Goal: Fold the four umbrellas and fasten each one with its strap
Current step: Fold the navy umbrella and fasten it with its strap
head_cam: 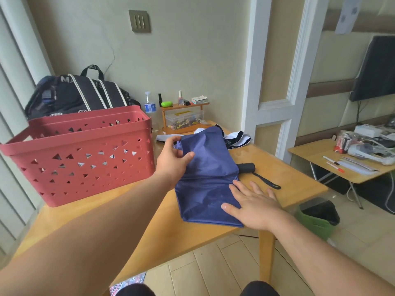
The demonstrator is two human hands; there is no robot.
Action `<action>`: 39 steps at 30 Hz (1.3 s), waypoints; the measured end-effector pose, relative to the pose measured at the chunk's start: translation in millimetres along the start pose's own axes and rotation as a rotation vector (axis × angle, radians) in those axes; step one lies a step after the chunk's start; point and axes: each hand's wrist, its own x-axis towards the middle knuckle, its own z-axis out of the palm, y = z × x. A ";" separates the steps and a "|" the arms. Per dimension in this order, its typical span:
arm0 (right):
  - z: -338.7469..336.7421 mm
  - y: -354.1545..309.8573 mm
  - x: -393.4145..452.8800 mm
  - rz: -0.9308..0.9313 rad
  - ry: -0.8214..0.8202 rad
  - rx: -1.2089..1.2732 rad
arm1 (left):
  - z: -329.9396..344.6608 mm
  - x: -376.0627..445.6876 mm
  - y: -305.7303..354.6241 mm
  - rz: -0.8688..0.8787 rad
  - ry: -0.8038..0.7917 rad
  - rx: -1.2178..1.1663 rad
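I count two umbrellas: one blue umbrella [208,167] and one black-and-white umbrella [236,136] behind it. One red basket [81,159], one backpack [85,92], one water bottle [149,105], two tables: main table [128,221], side table [316,155]. Two hands: left hand [172,162], right hand [254,205].

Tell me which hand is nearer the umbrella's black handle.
Right. The right hand lies flat on the blue canopy just below the black handle; the left hand pinches fabric farther left.
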 end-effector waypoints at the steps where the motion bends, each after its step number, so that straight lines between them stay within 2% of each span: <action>1: -0.5 -0.3 -0.8 0.001 0.010 0.008 | -1.1 -4.7 -0.1 0.033 0.027 0.003; 3: 1.6 -1.6 -3.3 -0.004 0.041 0.028 | -4.9 -14.9 0.7 0.077 0.063 -0.016; 5: 4.0 -2.3 -8.2 -0.019 0.150 0.136 | -11.2 -25.0 1.0 0.108 0.073 -0.042; 8: -5.2 2.1 -15.1 0.034 0.522 0.746 | -24.0 -37.9 2.9 0.136 0.072 -0.074; 9: -11.5 4.3 -14.8 0.034 0.656 0.836 | -27.8 -40.5 3.4 0.134 0.063 -0.096; 11: -25.2 2.9 -12.7 -0.031 0.813 0.771 | -34.2 -47.3 3.2 0.135 0.047 -0.112; 13: -41.4 -7.9 -8.3 -0.136 0.821 0.743 | -38.8 -55.9 2.0 0.153 0.038 -0.096; 17: -69.9 -34.0 -0.7 -0.262 0.613 0.781 | -44.9 -72.2 -5.3 0.166 0.010 -0.093; 19: -75.9 -41.0 -2.2 -0.300 0.575 0.748 | -46.3 -77.9 -12.7 0.155 -0.007 -0.099; 24: -64.8 -42.5 -24.5 -0.258 0.730 0.528 | -46.5 -90.5 -32.5 0.130 -0.033 -0.047; 29: -28.6 -28.4 -43.2 -0.373 0.851 0.400 | -41.8 -99.9 -44.0 0.165 -0.058 0.083; 34: -2.7 -16.9 -46.0 -0.382 0.871 0.365 | -41.7 -108.1 -47.7 0.240 -0.054 0.204; 39: 2.4 -10.7 -42.3 -0.433 0.936 0.224 | -42.0 -114.5 -48.3 0.317 -0.060 0.253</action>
